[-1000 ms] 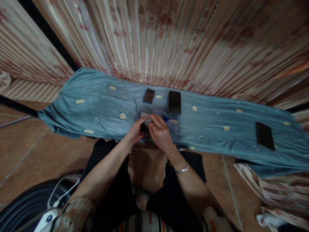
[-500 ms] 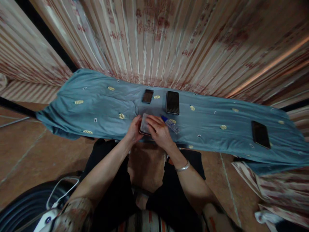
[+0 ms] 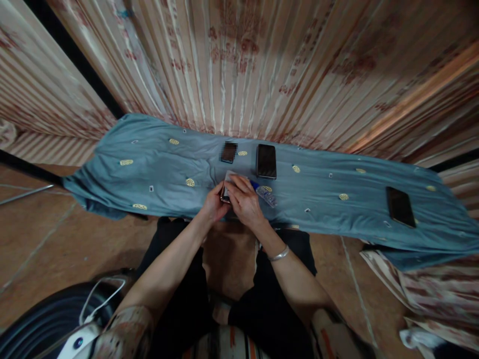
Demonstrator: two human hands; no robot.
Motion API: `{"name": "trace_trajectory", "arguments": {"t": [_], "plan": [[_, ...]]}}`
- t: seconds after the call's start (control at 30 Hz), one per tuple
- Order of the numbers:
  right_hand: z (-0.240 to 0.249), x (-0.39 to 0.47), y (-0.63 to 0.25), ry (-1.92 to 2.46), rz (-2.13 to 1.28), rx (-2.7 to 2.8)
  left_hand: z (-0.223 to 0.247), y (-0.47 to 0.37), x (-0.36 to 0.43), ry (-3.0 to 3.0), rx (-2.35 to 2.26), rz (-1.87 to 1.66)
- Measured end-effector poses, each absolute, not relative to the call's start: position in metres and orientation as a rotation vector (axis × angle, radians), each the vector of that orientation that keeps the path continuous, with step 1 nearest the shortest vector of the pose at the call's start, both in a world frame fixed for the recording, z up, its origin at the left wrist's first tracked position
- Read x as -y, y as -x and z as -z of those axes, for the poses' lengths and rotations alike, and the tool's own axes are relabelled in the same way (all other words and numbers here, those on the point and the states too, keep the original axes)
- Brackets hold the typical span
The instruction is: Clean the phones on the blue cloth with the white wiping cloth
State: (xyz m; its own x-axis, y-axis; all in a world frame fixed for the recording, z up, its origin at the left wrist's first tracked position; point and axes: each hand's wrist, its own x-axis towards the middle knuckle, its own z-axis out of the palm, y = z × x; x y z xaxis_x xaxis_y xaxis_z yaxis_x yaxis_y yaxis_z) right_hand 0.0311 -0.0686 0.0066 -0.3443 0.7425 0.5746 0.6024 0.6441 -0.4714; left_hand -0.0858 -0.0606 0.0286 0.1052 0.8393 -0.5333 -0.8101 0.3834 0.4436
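Cloth slid up phone, left fingers clasping it, right fingers gripping cloth, clear bottle nearby

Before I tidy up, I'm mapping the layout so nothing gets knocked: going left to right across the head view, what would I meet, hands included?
White device → left hand → right hand → black rectangular slab just beyond the hands → dark flat slab far to the right.

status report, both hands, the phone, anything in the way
Left hand gripping the phone. Right hand on the pale cloth over it. Blue-capped clear bottle lying close by the right hand, not between hands and phone.
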Motion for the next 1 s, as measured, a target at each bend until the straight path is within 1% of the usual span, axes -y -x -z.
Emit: {"name": "trace_trajectory", "arguments": {"t": [0.13, 0.3, 0.6, 0.8, 1.0], "plan": [[-0.004, 0.068, -0.032, 1.056, -0.231, 2.026, -0.030, 0.080, 0.057, -0.028, -0.819, -1.281], [-0.003, 0.063, -0.041, 1.161, -0.247, 1.997, -0.031, 0.071, 0.062, -0.020, -0.771, -1.174], [-0.005, 0.064, -0.049, 1.172, -0.128, 2.071, -0.035, 0.088, 0.063, -0.142, -0.830, -1.203], [-0.005, 0.058, -0.051, 1.212, -0.137, 2.088, -0.048, 0.099, 0.063, -0.155, -0.859, -1.214], [-0.009, 0.052, -0.038, 1.151, -0.220, 2.115, -0.046, 0.100, 0.066, -0.080, -0.847, -1.208]]}}
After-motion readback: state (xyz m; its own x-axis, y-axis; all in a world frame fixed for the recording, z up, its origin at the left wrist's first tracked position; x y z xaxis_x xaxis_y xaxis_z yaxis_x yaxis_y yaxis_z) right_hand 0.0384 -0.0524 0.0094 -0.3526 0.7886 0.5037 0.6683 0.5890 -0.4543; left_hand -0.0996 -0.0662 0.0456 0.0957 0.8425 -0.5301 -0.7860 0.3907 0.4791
